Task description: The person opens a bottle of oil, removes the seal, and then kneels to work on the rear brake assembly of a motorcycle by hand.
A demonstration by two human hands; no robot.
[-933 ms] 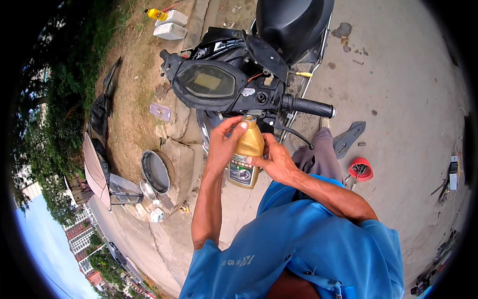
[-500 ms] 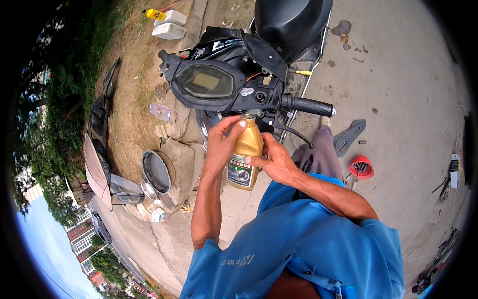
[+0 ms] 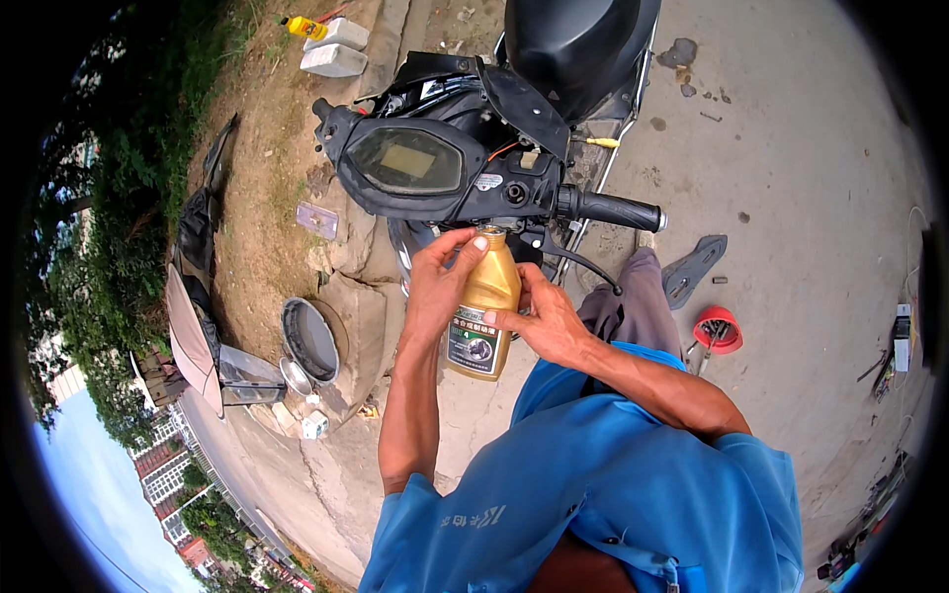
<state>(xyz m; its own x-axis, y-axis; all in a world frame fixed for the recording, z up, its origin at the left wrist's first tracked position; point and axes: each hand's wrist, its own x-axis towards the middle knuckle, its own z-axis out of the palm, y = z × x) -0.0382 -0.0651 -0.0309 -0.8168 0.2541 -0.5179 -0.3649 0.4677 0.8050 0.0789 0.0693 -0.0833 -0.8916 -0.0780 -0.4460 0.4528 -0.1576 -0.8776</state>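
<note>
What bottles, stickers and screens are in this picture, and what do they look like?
Gold bottle: held in both hands, left hand and right hand, below the handlebar; dark label with a green band.
Dashboard screen: on the scooter's handlebar, oval, dark frame, greenish-grey display.
Small sticker: right of the screen, white oval.
Yellow bottle: lying on the dirt at the top, beside two white blocks.

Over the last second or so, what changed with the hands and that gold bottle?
Very little. The left hand has shifted slightly at the top of the gold bottle, its fingers working at the neck just under the handlebar. The right hand holds the bottle's side as before. Nothing was picked up or let go. The scooter dashboard, round pan and red funnel stayed put.
</note>
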